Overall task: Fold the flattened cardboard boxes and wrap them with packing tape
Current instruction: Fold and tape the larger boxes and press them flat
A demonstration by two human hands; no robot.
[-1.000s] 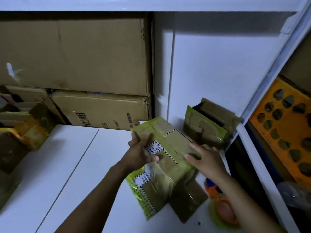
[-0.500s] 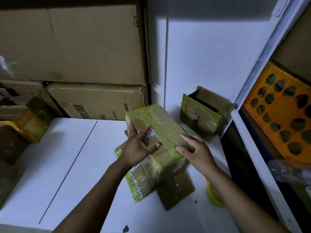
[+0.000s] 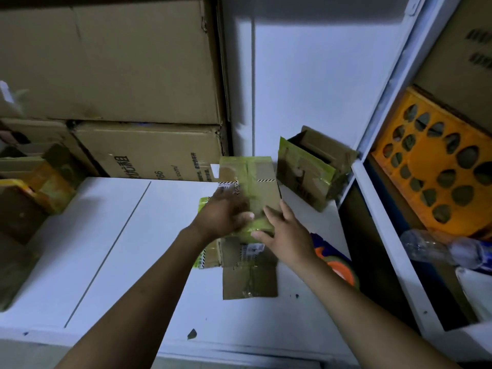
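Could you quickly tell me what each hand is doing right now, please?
Left hand: on the taped box, blurred; cannot tell.
Right hand: open, fingers against the box.

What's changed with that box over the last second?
The taped box was turned from a diagonal slant to lie straight in front of the person. The left hand and right hand stayed on it; nothing was taken or let go. The open box behind and the orange tape roll did not move.

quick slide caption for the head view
Left hand and right hand rest on a taped box on the white table, an open box to its right.
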